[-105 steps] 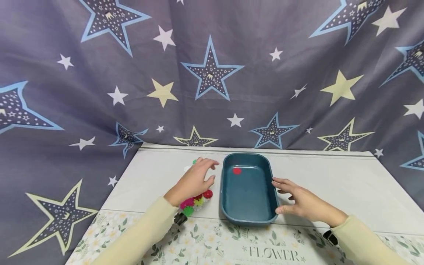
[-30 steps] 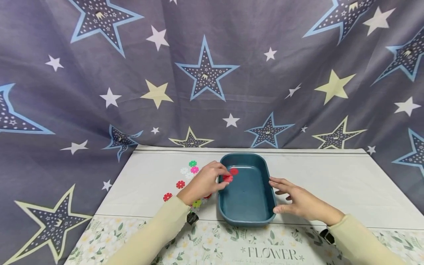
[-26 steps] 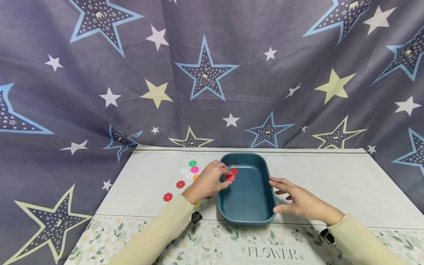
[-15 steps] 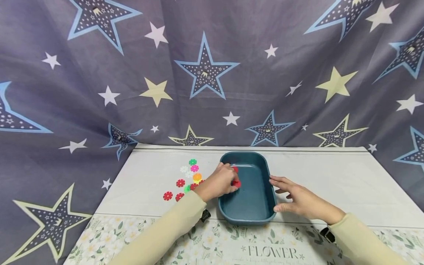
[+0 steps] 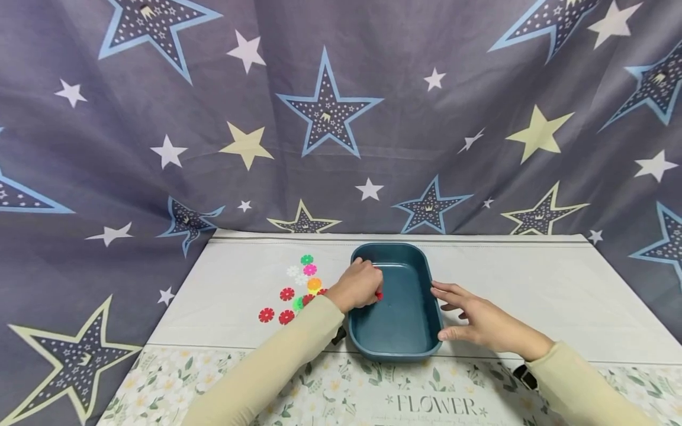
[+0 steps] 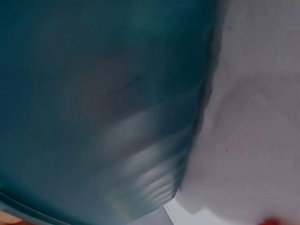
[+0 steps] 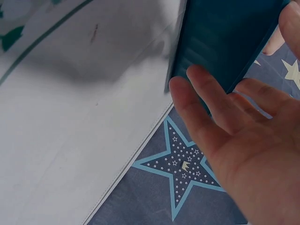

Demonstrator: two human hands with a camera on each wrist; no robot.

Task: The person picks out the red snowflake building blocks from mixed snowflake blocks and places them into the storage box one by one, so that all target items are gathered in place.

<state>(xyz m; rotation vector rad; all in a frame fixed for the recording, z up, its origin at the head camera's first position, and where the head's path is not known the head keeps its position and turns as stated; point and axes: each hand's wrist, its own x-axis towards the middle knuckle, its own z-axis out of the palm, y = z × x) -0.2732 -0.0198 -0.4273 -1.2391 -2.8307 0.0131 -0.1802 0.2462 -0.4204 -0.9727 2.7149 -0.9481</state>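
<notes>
My left hand (image 5: pixel 359 284) reaches over the left wall of a dark teal bin (image 5: pixel 394 331), fingers curled and pointing down inside. It pinches a red flower-shaped plastic disc (image 5: pixel 379 296), mostly covered by the fingers. Another bit of red shows beyond the knuckles. My right hand (image 5: pixel 476 319) stands at the bin's right side, fingers loosely spread, with fingertips against the outer wall. The right wrist view shows this hand (image 7: pixel 253 136) beside the teal wall (image 7: pixel 225 37). Only the bin's outer side (image 6: pixel 93 117) fills most of the left wrist view.
Left of the bin lie scattered flower discs: several red ones (image 5: pixel 287 294), a green one (image 5: pixel 306 260), a pink one (image 5: pixel 310 270), an orange one (image 5: pixel 314 284) and pale ones. A white and floral cloth (image 5: pixel 506 278) covers the table. A star-patterned curtain (image 5: pixel 405 148) hangs behind.
My left hand has moved right from the loose discs, over the rim and down into the bin, carrying a red disc. My right hand has stayed at the bin's right side.
</notes>
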